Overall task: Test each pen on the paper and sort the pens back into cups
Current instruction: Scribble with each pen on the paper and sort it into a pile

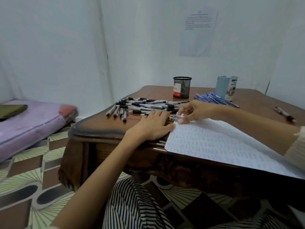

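A heap of several black-capped pens (140,105) lies on the wooden table (102,128). A bunch of blue pens (212,98) lies farther back, next to a light blue cup (226,87). A black mesh cup (182,87) stands behind the black heap. A sheet of lined paper (222,142) covered in small scribbles lies at the front right. My left hand (152,128) lies flat on the table at the paper's left corner. My right hand (191,110) pinches a clear black pen (175,118) near the paper's top corner.
One loose pen (284,114) lies alone at the far right of the table. A purple mattress (29,124) with a dark green object (11,110) sits on the floor to the left. A printed sheet (198,32) hangs on the wall behind.
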Demonstrator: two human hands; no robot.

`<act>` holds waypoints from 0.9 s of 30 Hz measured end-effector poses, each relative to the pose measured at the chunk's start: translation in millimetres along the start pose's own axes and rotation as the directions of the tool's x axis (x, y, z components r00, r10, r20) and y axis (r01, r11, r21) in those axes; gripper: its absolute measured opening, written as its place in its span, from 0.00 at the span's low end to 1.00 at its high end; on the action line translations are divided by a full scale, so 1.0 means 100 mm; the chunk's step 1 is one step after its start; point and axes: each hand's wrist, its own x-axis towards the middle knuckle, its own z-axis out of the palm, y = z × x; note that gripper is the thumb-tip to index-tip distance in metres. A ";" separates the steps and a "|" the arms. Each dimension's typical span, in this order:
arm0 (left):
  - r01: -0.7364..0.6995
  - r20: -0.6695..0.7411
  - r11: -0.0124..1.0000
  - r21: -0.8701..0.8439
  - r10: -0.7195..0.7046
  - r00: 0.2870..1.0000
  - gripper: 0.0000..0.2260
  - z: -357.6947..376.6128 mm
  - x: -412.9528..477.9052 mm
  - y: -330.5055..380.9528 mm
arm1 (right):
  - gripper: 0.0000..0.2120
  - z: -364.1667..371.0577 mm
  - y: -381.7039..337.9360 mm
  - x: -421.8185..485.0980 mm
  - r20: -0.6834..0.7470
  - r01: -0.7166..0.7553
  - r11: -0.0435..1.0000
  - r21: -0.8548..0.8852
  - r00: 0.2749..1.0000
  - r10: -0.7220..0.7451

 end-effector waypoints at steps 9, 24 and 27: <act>-0.047 -0.098 0.994 -0.101 0.037 0.994 0.35 0.00 0.03 -0.02 | 0.09 -0.10 0.21 0.10 -0.216 -0.052 0.747 0.662 0.942 0.257; -0.070 0.146 0.997 0.027 0.065 0.987 0.19 0.02 0.37 0.03 | 0.07 -0.37 0.37 0.12 -0.493 0.392 0.306 0.868 0.752 0.436; -0.130 0.005 0.990 0.046 0.130 0.991 0.17 0.03 0.36 0.01 | 0.06 -0.41 0.36 0.09 -0.618 0.455 0.462 0.761 0.726 0.302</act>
